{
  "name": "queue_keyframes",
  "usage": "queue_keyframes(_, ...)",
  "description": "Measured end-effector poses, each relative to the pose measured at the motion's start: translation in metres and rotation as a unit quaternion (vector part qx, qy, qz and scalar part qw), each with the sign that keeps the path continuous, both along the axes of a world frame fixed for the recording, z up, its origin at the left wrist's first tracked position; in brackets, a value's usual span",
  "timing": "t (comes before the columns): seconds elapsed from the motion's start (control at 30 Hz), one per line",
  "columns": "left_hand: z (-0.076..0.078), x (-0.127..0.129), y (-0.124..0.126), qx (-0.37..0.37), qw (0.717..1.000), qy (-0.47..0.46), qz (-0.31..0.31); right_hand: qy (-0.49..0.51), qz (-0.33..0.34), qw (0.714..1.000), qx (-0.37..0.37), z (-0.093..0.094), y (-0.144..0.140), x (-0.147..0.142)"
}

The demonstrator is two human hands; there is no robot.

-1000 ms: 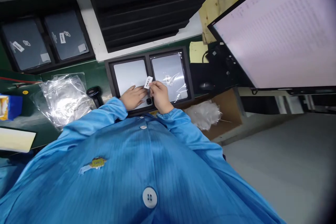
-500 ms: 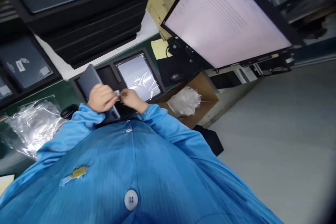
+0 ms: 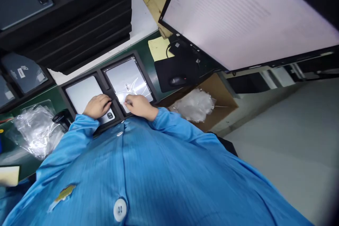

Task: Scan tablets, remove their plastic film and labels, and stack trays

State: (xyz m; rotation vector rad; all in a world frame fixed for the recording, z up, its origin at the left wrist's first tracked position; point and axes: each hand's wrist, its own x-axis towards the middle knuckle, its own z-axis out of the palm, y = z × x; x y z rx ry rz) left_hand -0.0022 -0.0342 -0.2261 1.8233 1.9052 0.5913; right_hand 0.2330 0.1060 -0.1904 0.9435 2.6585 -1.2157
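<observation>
Head view shows a black tray [image 3: 102, 77] with two compartments on the green table [image 3: 144, 47], and I use this tray as the landmark. In its left compartment lies a silver tablet [image 3: 82, 93], back side up, with the camera at the near corner. The left hand [image 3: 97, 106] rests flat on the near part of this tablet, the fingers close together and slightly bent, holding nothing that I can see. In the right compartment lies a second tablet in clear wrap [image 3: 127, 79], which shines under the light. The right hand [image 3: 139, 106] lies on the near edge of this wrapped tablet; its fingertips are pinched narrow on something small, but it is too small to tell what it is.

Left of the tray there is a crumpled plastic bag [image 3: 34, 130] and a black round scanner [image 3: 61, 117] just beside the tray. Right of the tray a black mouse [image 3: 178, 80] sits on a black pad, and a big monitor [image 3: 238, 17] stands above it. Behind the tray dark trays [image 3: 79, 24] are stacked.
</observation>
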Motion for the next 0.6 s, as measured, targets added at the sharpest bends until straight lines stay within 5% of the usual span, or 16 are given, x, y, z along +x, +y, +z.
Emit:
queue_keyframes(0.1, -0.011, 0.008, 0.004, -0.015, 0.999, -0.032, 0.039, 0.026, -0.051, 0.997, -0.044, -0.009, 0.024, 0.054)
queue_keyframes(0.23, -0.003, 0.048, 0.01, 0.03, 0.995, -0.033, 0.09, 0.07, -0.124, 0.987, -0.08, -0.019, 0.042, 0.097)
queue_keyframes(0.43, 0.003, 0.164, 0.086, -0.115, 0.991, 0.059, 0.028, 0.105, -0.155, 0.976, -0.113, -0.024, 0.061, 0.103)
queue_keyframes(0.6, -0.007, 0.182, 0.114, -0.163, 0.98, 0.109, 0.037, 0.126, -0.132, 0.979, -0.085, -0.017, 0.082, 0.092)
